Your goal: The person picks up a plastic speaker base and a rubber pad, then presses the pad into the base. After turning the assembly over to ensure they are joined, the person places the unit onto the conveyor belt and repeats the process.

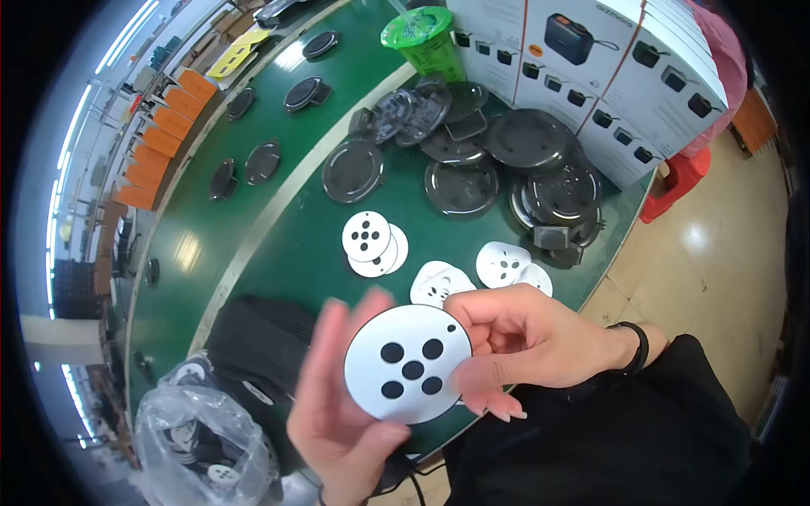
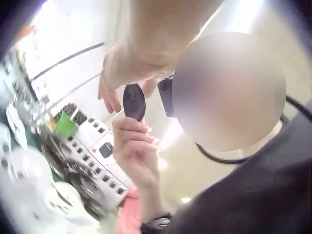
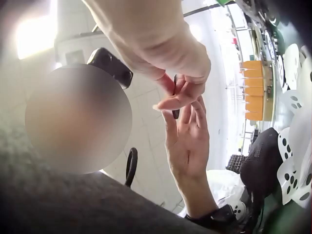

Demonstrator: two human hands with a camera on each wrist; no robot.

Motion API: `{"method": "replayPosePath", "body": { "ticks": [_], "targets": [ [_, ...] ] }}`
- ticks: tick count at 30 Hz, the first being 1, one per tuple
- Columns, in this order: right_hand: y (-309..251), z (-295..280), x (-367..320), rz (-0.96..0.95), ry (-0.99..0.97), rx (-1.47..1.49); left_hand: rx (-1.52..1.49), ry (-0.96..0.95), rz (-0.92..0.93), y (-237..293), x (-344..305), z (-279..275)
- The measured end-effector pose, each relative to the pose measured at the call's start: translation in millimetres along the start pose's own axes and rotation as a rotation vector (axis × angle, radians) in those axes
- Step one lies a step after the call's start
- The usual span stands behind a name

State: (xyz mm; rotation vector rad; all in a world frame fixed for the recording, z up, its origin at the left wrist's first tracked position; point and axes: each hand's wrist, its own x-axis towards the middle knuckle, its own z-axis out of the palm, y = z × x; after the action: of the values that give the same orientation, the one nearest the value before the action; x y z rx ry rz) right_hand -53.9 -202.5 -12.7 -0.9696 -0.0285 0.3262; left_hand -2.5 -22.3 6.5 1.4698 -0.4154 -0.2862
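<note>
A white round disc (image 1: pixel 411 363) with five black dots is held up close in front of me, over the near edge of the green table (image 1: pixel 278 253). My right hand (image 1: pixel 477 367), a black band on its wrist, pinches the disc's right edge between thumb and fingers. My left hand (image 1: pixel 331 384) lies behind the disc's left side with straight fingers, supporting it. In the right wrist view the disc (image 3: pixel 175 97) shows edge-on between the pinching right hand (image 3: pixel 181 92) and the flat left hand (image 3: pixel 187 141). The left wrist view shows the disc (image 2: pixel 134 101) dark, in the right hand's fingers (image 2: pixel 139 139).
More white dotted discs (image 1: pixel 369 242) lie on the table, beside a heap of black round lids (image 1: pixel 506 160). A green cup (image 1: pixel 422 40) and white printed boxes (image 1: pixel 607 76) stand at the back. A plastic bag of discs (image 1: pixel 198 438) and a black bag (image 1: pixel 257 346) sit near left.
</note>
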Motion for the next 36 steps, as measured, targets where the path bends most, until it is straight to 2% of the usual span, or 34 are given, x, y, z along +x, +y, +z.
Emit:
{"method": "replayPosePath", "body": {
  "ticks": [1, 2, 3, 4, 5, 6, 7, 8, 9, 11, 14, 17, 20, 24, 36],
  "targets": [
    [-0.3, -2.4, 0.5, 0.028, -0.001, -0.014, -0.071, -0.012, -0.125, -3.5, -5.6, -9.4],
    [1.6, 0.8, 1.4, -0.014, 0.137, -0.165, 0.084, -0.082, -0.124, -8.0, -11.4, -16.5],
    [3.2, 2.0, 1.6, -0.218, 0.249, -0.520, 0.238, -0.149, -0.122, -7.6, -11.1, -17.5],
    [5.3, 2.7, 1.3, -0.423, 0.358, -0.873, 0.359, -0.139, 0.077, -8.1, -11.7, -13.5],
    [7.4, 4.0, 1.2, -0.630, 0.465, -1.224, 0.451, -0.156, 0.106, -3.6, -12.9, -9.8],
    [4.1, 15.4, 3.9, -0.661, 0.504, -1.085, 0.543, -0.172, 0.133, 6.2, -12.1, -3.7],
    [10.3, 20.9, 6.1, -0.658, 0.405, -1.006, 0.634, -0.191, 0.159, 11.3, -9.4, 0.6],
    [7.3, 24.4, 6.7, -0.594, 0.279, -0.934, 0.695, -0.244, 0.388, 4.9, -2.6, 2.4],
    [2.5, 29.4, 5.9, -0.530, 0.162, -0.859, 0.685, -0.169, 0.299, 4.1, -7.3, 2.6],
    [-1.5, 34.7, 5.9, -0.549, 0.174, -0.858, 0.658, -0.010, 0.124, 0.9, -26.3, 0.5],
    [1.9, 37.2, 6.8, -0.592, 0.180, -0.851, 0.682, -0.055, 0.177, -0.3, -32.7, -5.2],
    [-1.2, 35.3, 6.3, -0.624, 0.129, -0.856, 0.706, -0.062, 0.172, 2.5, -30.3, -0.5],
    [-0.9, 37.0, 5.2, -0.650, 0.160, -0.878, 0.722, -0.065, 0.162, 5.2, -29.5, 3.2],
    [-3.4, 35.4, 3.6, -0.624, 0.137, -0.912, 0.734, -0.068, 0.146, 7.2, -31.9, 4.9],
    [-2.2, 45.4, -1.5, -0.542, 0.225, -0.977, 0.720, 0.012, -0.048, 25.0, -22.9, 29.1]
  ]
}}
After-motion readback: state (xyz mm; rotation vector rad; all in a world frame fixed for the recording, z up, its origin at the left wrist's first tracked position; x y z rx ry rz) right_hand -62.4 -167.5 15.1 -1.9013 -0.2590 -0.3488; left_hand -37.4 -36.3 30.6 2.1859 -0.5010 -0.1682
